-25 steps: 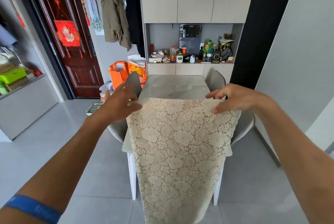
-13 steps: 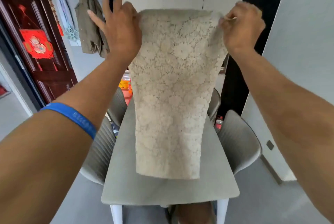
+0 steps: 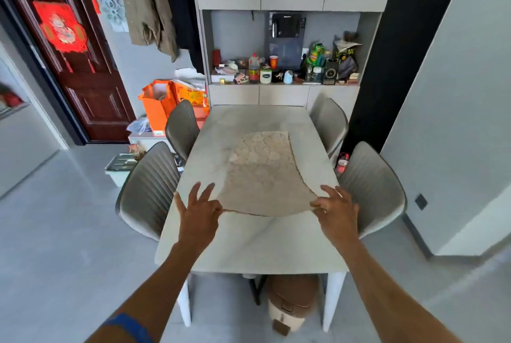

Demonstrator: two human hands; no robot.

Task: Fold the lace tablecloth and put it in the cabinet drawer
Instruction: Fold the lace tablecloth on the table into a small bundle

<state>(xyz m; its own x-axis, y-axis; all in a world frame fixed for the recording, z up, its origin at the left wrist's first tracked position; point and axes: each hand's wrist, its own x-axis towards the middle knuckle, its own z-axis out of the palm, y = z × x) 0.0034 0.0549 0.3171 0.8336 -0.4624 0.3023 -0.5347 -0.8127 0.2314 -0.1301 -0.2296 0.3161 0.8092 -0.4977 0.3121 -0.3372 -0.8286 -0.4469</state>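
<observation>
Both forearms are bare, with no sleeves in view. A blue wristband (image 3: pixel 130 327) circles the left forearm at about 7 o'clock in the head view. The left hand (image 3: pixel 199 212) and right hand (image 3: pixel 336 211) wear no gloves or rings.

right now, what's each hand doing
Left hand: pinching the near left corner of the cloth.
Right hand: pinching its near right corner.

No text can be read: the water dispenser's (image 3: pixel 286 35) logo and the bottle (image 3: pixel 253 69) labels are too blurred.
</observation>
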